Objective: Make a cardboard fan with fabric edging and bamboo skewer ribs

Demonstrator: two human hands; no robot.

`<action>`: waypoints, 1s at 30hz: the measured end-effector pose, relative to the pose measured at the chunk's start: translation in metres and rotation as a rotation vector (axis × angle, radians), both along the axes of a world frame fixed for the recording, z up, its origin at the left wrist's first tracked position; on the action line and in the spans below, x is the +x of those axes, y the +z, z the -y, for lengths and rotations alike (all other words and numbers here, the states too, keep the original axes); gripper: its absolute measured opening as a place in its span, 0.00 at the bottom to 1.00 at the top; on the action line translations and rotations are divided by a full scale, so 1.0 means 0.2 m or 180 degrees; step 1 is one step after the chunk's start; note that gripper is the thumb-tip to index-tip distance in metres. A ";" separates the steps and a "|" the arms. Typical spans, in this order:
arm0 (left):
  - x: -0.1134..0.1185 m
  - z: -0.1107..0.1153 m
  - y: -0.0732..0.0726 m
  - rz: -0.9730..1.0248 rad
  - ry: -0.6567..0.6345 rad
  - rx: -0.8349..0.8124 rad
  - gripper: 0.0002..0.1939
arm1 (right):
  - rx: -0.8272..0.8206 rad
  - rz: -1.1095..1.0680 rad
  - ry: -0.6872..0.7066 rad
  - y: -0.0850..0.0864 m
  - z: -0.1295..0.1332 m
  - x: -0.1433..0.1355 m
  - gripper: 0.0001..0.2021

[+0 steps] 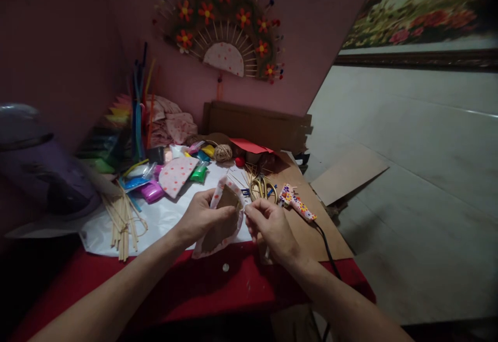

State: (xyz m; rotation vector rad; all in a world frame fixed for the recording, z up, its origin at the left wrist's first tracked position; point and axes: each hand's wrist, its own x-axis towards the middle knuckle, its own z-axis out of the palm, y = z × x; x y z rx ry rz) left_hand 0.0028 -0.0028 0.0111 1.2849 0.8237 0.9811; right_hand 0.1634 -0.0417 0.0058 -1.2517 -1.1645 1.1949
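My left hand (206, 211) grips a half-round cardboard piece (222, 222), its thumb lying across the brown face. Pink fabric with orange dots wraps over the edge of this piece. At its right edge, my right hand (270, 222) pinches the fabric rim between thumb and fingers. Just behind the right hand lie gold-handled scissors (262, 189). A flower-patterned glue gun (298, 203) rests to their right on brown cardboard. Another dotted fabric half-circle (178, 176) lies behind my left hand.
Wooden sticks (123, 222) lie at the left on white sheeting. Colourful clay packets (151, 190) and a twine ball (223, 153) sit farther back. The glue gun's black cord (329, 248) hangs over the red table edge (311, 287). A decorated fan (223, 25) stands behind.
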 end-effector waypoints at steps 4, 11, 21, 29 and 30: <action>0.02 0.03 0.03 -0.0209 0.0226 0.0161 0.10 | -0.0200 0.0117 0.0044 0.01 -0.01 -0.01 0.11; 0.03 0.04 -0.02 -0.0423 0.0360 0.0617 0.06 | -0.0248 0.0226 0.0005 0.03 -0.05 -0.02 0.06; 0.04 0.06 0.04 -0.0386 0.0402 0.0359 0.05 | 0.0340 0.0523 0.0336 0.02 -0.04 0.01 0.05; -0.02 0.01 0.01 0.0201 0.0059 -0.0123 0.11 | -0.0322 -0.0266 0.0754 0.05 -0.06 0.09 0.11; -0.02 0.00 0.01 0.0212 0.0059 -0.0139 0.11 | -0.0430 -0.0442 0.0769 0.04 -0.07 0.09 0.11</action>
